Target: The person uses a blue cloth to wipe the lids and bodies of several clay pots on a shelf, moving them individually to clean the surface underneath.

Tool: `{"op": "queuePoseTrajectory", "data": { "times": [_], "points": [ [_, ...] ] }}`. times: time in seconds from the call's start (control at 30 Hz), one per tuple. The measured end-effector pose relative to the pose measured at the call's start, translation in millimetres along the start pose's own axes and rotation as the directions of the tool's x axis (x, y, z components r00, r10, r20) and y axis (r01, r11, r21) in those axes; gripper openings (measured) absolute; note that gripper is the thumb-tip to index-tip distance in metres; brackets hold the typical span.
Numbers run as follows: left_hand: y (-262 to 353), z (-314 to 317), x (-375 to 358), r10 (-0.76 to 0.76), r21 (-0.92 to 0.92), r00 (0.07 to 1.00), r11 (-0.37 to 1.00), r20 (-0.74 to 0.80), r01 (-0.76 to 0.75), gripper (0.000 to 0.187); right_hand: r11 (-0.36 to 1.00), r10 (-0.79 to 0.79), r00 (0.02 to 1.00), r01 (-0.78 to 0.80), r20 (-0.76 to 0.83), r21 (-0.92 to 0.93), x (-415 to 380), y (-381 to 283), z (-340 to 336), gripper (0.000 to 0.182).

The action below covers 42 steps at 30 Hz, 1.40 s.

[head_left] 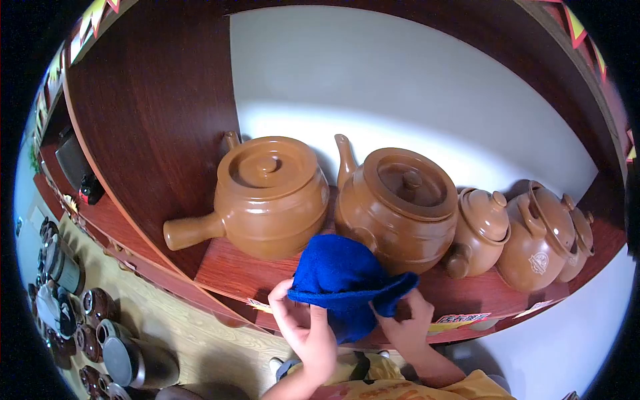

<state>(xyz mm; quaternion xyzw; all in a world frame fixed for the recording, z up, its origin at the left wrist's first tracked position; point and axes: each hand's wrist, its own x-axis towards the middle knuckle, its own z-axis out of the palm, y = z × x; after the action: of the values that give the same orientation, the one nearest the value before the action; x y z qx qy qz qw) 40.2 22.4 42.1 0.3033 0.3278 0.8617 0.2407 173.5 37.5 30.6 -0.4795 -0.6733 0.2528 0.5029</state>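
A bright blue cloth [340, 270] is bunched up in front of the shelf, with a folded edge running across its middle. My left hand [305, 333] grips its left edge between thumb and fingers. At the cloth's right corner, my right hand [408, 320] pinches the fabric, its fingertips partly hidden by it. Just behind the cloth stands a lidded brown clay pot [400, 227] with a spout; the cloth covers part of its handle. To the left is a similar clay pot [273, 217] with a thick side handle.
Smaller lidded clay pots, one a jar [483, 233] and another a pot [537, 250] with a pale emblem, stand to the right on the red-brown shelf [227, 273]. A dark wooden side panel [153, 120] bounds the left. Dark pots [133, 360] sit on the floor lower left.
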Motion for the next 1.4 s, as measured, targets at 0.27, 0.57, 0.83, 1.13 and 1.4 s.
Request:
{"op": "queuePoseTrajectory", "data": {
  "times": [0.27, 0.57, 0.83, 1.13, 1.4],
  "points": [
    [-10, -10, -8, 0.536, 0.268, 0.843, 0.819, -0.044, -0.507, 0.027, 0.783, 0.119, 0.943, 0.103, -0.309, 0.613, -1, -9, -16, 0.036],
    [-24, -26, -43, 0.409, 0.265, 0.777, 0.776, 0.478, -0.572, 0.053, 0.818, -0.142, 0.798, 0.427, -0.585, 0.384, 14, -27, -41, 0.044],
    [-16, 2, -42, -0.003, 0.361, 0.822, 0.899, 0.570, -0.247, 0.053, 0.598, -0.366, 0.593, 0.740, -0.717, 0.307, 82, -85, -66, 0.067],
    [-16, -3, -34, 0.060, 0.268, 0.841, 0.933, 0.538, -0.239, 0.049, 0.416, -0.904, 0.424, 0.902, 0.052, -0.116, 179, -83, -39, 0.083],
    [-18, 0, -24, -0.096, 0.360, 0.890, 0.929, 0.445, -0.080, 0.066, 0.552, -0.262, 0.488, 0.783, 0.832, -0.285, 190, -104, 8, 0.045]
  ]
}}
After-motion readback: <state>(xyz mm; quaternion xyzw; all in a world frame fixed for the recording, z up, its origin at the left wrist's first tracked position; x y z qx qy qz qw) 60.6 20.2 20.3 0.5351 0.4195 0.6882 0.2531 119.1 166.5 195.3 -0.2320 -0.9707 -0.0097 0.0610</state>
